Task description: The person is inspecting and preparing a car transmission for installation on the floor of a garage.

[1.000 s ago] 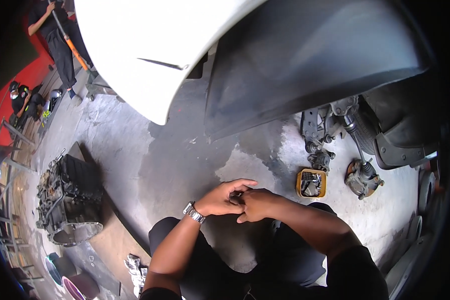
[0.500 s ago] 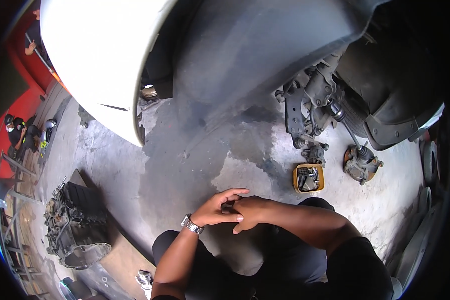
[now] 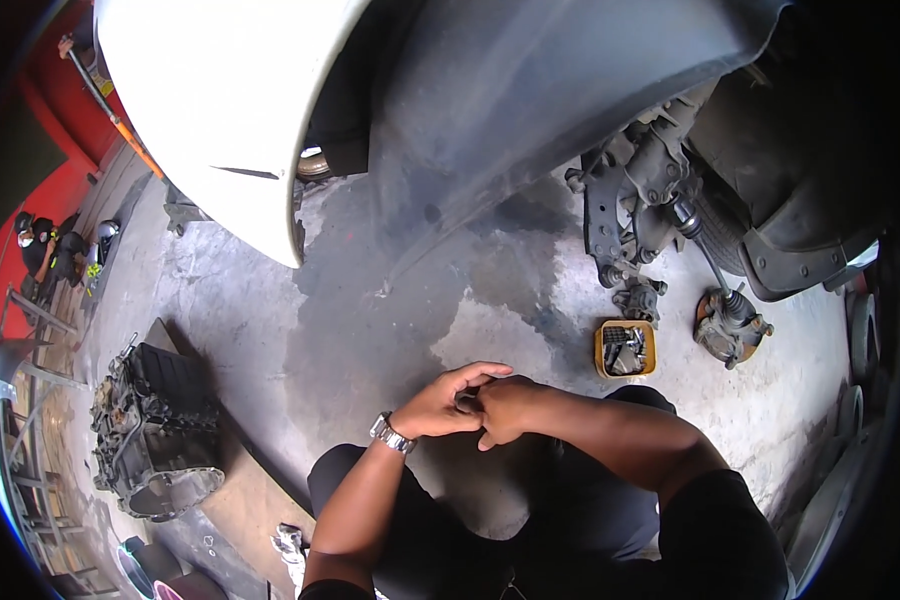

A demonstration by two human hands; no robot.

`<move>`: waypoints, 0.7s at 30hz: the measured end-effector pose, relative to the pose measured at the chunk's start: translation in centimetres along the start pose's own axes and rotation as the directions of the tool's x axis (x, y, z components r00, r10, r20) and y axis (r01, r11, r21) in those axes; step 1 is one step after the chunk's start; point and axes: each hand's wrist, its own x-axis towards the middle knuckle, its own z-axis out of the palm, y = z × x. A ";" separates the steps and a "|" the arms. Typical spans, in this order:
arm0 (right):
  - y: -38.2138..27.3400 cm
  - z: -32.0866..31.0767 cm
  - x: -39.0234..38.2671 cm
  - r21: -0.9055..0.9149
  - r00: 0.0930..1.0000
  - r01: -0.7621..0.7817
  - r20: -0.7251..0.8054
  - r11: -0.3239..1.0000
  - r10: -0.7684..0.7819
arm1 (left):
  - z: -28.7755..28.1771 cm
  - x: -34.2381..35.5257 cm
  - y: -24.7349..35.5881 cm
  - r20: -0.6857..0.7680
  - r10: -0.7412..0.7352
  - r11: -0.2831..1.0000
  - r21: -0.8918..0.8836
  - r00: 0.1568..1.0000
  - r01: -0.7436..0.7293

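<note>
My two hands meet above my knees, low in the middle of the view. My left hand, with a silver watch on its wrist, is open in a loose cup, its fingers stretched toward my right hand. My right hand has its fingers bent and tucked into the left palm. A small dark spot shows between them; whether it is a held thing or a shadow, I cannot tell. Nearest beyond my right arm stands a yellow square tub of small metal parts.
A white car body panel and dark wheel-arch liner overhang ahead. Suspension parts and a drive shaft with hub are at right. A gearbox housing sits at left. Two other people are far left, one holding a pole.
My view has shifted slightly, so the surroundings sit a little farther right. My hands stay together, and the left fingers have moved slightly over the right hand.
</note>
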 end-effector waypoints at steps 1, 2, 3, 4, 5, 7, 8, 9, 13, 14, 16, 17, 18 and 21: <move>0.0 0.1 0.0 0.003 1.000 0.000 0.001 1.000 0.000 | 0.0 0.0 -0.1 0.010 0.010 1.000 -0.006 1.000 -0.010; -0.1 -0.1 0.0 0.041 1.000 0.005 0.017 0.999 -0.005 | 0.0 0.0 -0.1 0.011 0.010 1.000 -0.008 1.000 -0.010; -0.1 -0.3 -0.2 0.078 0.999 0.008 0.033 0.997 -0.011 | 0.0 0.0 -0.1 0.013 0.036 0.999 -0.008 0.999 -0.036; 0.0 -0.5 -0.5 0.080 0.999 0.007 0.033 0.997 -0.010 | 0.0 0.0 -0.1 0.014 0.063 0.998 -0.009 0.998 -0.063; 0.1 -0.7 -0.8 0.120 0.998 0.067 0.002 0.991 -0.068 | 0.1 0.0 0.0 0.015 0.062 0.998 -0.010 0.998 -0.062; 0.0 -1.3 -1.5 0.160 0.992 0.126 -0.031 0.979 -0.123 | 0.4 0.1 0.2 -0.010 0.017 0.999 -0.043 1.000 -0.018; -0.3 -1.7 -1.8 0.154 0.993 0.114 -0.029 0.981 -0.111 | 0.4 0.1 0.2 -0.008 0.016 0.999 -0.043 1.000 -0.017; -0.4 -1.8 -1.9 0.149 0.995 0.102 -0.028 0.984 -0.099 | 0.4 0.1 0.1 -0.017 0.016 0.999 -0.041 1.000 -0.017; 0.9 0.1 -0.4 0.147 0.992 0.099 -0.095 0.984 -0.085 | 0.3 0.4 -0.5 -0.028 0.025 0.999 -0.020 0.999 -0.026; 1.1 0.1 -0.1 0.097 0.987 0.114 -0.121 0.989 -0.102 | 0.3 0.5 -0.5 -0.026 0.028 0.999 -0.019 0.999 -0.028; 1.4 -0.1 -0.2 0.045 0.982 0.125 -0.147 0.991 -0.117 | 0.4 0.8 -0.5 -0.059 0.049 0.999 0.017 0.997 -0.048; 1.0 -0.9 -0.8 0.065 0.988 0.089 -0.131 0.994 -0.080 | 0.4 0.8 -0.4 -0.058 0.051 0.999 0.018 0.997 -0.050; 0.7 -1.3 -1.1 0.085 0.992 0.054 -0.114 0.995 -0.044 | 0.5 0.8 -0.1 -0.076 0.045 0.999 0.007 0.996 -0.044; 0.5 -1.4 -0.9 0.067 0.992 0.009 -0.127 0.998 -0.001 | 0.3 0.8 -0.1 -0.090 0.051 0.999 -0.001 0.995 -0.051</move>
